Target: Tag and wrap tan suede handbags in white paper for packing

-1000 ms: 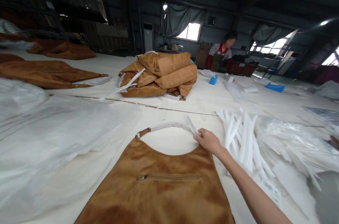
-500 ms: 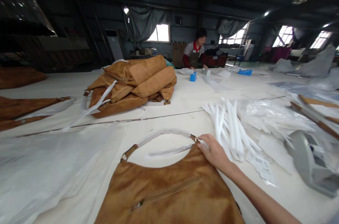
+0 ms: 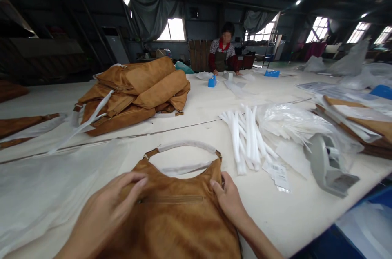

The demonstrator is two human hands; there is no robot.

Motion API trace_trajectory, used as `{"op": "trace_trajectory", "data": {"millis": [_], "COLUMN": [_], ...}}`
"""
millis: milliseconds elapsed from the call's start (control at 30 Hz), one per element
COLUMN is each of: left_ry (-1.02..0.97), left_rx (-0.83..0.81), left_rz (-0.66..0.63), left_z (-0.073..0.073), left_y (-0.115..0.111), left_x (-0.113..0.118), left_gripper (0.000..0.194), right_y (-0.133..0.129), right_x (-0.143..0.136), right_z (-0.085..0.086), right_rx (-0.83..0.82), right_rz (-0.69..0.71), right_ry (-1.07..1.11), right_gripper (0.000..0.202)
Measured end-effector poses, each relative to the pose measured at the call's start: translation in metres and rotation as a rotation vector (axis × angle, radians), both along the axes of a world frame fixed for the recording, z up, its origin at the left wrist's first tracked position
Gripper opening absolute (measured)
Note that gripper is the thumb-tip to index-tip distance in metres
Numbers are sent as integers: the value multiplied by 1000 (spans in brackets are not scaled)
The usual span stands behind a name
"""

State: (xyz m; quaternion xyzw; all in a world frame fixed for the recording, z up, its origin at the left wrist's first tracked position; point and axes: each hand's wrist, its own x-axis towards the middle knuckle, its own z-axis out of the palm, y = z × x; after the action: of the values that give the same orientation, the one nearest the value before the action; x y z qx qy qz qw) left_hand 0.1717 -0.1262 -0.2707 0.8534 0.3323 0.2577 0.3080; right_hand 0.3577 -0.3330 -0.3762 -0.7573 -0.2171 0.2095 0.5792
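Brown bag (image 3: 171, 214) flat on our surface (image 3: 275, 210)

Its handle is wrapped white, its leather mottled, its zip straight. Our right fingers (image 3: 218, 187) pinch its edge; our left fingers (image 3: 137, 183) are slightly parted over its other side, grip unclear.

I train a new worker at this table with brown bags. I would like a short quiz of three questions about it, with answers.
1. True or false: the brown, suede-like handbag touched by the right hand shows a zipper.
2. From the wearer's view, the long white tubular strips lie: A) left of the handbag; B) right of it.
3. Fill in: its curved handle has a ____ wrapping.

Key: 1 true; 2 B; 3 white.
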Motion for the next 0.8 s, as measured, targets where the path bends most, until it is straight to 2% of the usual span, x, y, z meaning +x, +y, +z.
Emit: {"op": "trace_trajectory", "data": {"millis": [67, 133, 233, 333, 467, 533, 633, 700, 733, 800], "left_ry": [115, 251, 449, 530, 501, 454, 327, 185, 93, -90], "left_rx": [122, 168, 178, 165, 88, 26, -92, -247, -370, -661], "left_rz": [-214, -323, -327, -302, -271, -243, -228, -246, -247, -212], "left_z": [16, 17, -3, -27, -47, -52, -60, -66, -70, -77], "left_y": [-22, -45, -73, -88, -92, -89, -85, -82, -81, -78], "left_x": [50, 102, 165, 201, 215, 215, 208, 199, 194, 183], "left_gripper": [35, 38, 41, 39, 30, 25, 20, 26, 30, 39], "right_y": [-1, -1, 1, 1, 1, -1, -17, -40, -55, -91], "right_x": [-2, -5, -8, -10, -16, -18, -12, 2, 13, 40], "right_z": [3, 8, 11, 9, 7, 10, 15, 16, 15, 12], "right_rx": [14, 25, 38, 86, 76, 31, 23, 71, 88, 58], "right_rz": [-20, -39, -61, -67, -60, -30, 85, 92, 45, -138], "right_ry": [-7, -26, -35, -69, -118, -146, -201, -202, -194, -189], "right_gripper": [24, 22, 21, 25, 27, 23, 18, 19, 22, 28]}}
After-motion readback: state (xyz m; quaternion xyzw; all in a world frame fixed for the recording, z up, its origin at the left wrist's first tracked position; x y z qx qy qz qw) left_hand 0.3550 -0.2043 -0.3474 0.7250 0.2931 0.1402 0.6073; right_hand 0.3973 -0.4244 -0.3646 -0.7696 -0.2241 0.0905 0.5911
